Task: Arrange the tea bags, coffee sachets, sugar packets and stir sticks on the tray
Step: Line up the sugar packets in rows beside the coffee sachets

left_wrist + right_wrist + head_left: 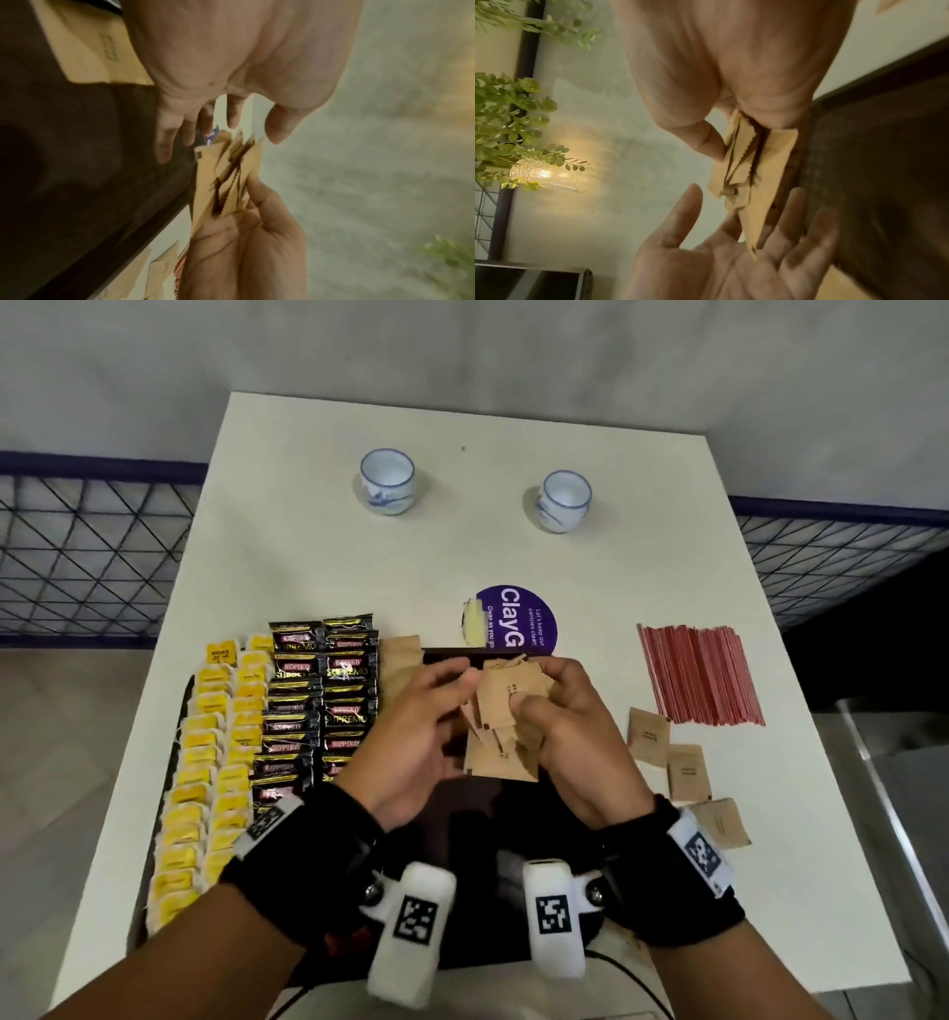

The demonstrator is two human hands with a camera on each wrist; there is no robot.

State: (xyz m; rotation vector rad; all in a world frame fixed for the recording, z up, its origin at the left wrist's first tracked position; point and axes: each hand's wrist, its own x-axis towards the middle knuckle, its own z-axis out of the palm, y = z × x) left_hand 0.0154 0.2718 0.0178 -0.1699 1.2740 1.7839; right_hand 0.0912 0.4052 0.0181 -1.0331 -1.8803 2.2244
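My right hand [534, 695] grips a fanned bundle of brown sugar packets [506, 716] above the dark tray [472, 819]. The left hand [452, 680] is open, and its straight fingers touch the bundle's left side. In the right wrist view the thumb and fingers [706, 140] pinch the sugar packets [744, 166]. Yellow tea bags [205, 762] fill two columns at the tray's left. Black coffee sachets [318, 701] fill two more beside them. A few sugar packets [398, 660] lie next to the sachets. Red stir sticks [701, 675] lie on the table at right.
Three loose sugar packets [685, 770] lie on the white table right of the tray. Two small white cups [386, 480] [564, 500] stand at the far side. A purple round sticker [518, 618] sits behind the tray. Wire fencing flanks the table.
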